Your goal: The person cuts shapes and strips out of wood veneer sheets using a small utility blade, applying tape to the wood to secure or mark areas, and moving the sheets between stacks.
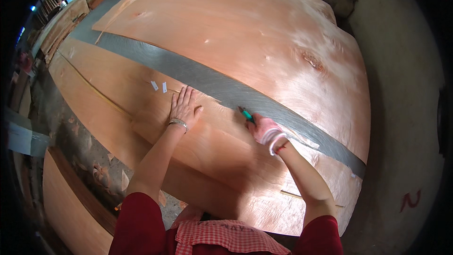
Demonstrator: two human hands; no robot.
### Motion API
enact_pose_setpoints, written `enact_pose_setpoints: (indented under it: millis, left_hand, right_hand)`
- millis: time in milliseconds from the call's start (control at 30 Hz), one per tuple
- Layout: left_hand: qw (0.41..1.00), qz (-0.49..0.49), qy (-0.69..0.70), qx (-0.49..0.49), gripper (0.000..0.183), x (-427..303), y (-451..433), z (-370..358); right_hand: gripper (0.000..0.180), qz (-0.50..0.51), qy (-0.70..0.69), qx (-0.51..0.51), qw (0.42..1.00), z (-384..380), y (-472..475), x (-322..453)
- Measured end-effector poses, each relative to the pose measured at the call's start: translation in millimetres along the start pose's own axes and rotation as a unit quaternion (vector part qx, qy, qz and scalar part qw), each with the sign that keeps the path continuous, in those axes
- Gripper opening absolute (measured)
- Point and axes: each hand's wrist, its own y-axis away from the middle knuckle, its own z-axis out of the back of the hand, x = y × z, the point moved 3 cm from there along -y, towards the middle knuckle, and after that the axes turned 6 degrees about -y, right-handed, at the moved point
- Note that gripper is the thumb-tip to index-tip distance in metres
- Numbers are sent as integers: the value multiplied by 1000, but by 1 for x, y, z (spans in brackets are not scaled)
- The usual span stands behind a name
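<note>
My bare left hand (184, 109) lies flat on a near sheet of thin wood veneer (212, 145), fingers slightly spread and a bracelet at the wrist. In my gloved right hand (264, 130) is a green-handled knife (247, 114). Its dark tip points at the veneer's far edge, where a strip of grey metal tabletop (198, 71) shows; whether it touches is hard to tell. Beyond that strip stretches a larger veneer sheet (230, 42) with a knot on its right. Two small white pieces (154, 85) rest left of my left hand.
Stacks of veneer (67, 28) stand along the far left. Veneer scraps (101, 175) litter the floor at lower left, beside another pile of sheets (74, 198). A grey wall (400, 113) with a red mark runs along the right.
</note>
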Motion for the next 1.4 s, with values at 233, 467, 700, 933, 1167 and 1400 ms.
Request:
enact_pose_setpoints:
  millis: [233,467,700,933,1167,1400]
  left_hand:
    - [998,-21,26,-50,57,-1,1,-6]
    - [997,-31,38,-61,55,3,4,-6]
    - [997,-31,40,-56,55,-2,1,-6]
    - [1000,-20,23,-6,63,17,-3,-20]
    - [973,-210,89,38,66,-191,49,28]
    - [964,-254,77,29,70,-331,46,-18]
  right_hand:
    - [29,6,74,12,997,-29,-64,48]
    - [31,-13,101,14,995,-42,-85,62]
    - [26,-60,200,37,977,-21,-30,14]
    - [25,-104,109,13,989,0,122,-75]
    - [24,-149,69,-85,983,40,215,-183]
    - [29,-107,102,-56,987,81,199,-214]
